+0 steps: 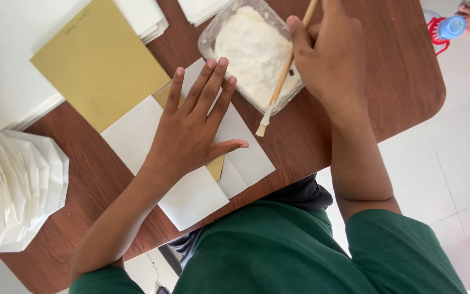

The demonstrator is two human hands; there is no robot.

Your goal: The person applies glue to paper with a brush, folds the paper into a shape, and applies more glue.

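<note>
The left hand (191, 128) lies flat, palm down, fingers spread and pointing away from the person, pressing on white paper sheets (191, 198) that overlap on the brown wooden bench (403, 71). It grips nothing; it only rests on the paper. Under its palm and thumb a strip of yellow-brown card (216, 167) shows between the white sheets.

The right hand (330, 57) is closed around a thin wooden brush (282, 79), holding it high on the handle. The handle slants down from the hand toward the person, crossing the near rim of a clear plastic container (211, 34) filled with white paste (251, 49). The pale brush tip hangs just past the container's edge, above the bench, close beside the left hand's fingertips. The container sits just beyond the left hand's fingers and directly beside the right hand.

Beyond the left hand lies a large mustard-yellow envelope (99, 62), its near corner close to the index finger. Farther out on that side are stacks of white paper (6, 60), and a heap of folded, fanned white paper (14, 185) sits at the bench edge well apart from the left forearm. Past the right hand, off the bench, a bottle with a blue cap (452, 25) stands on the pale tiled floor (458, 158).
</note>
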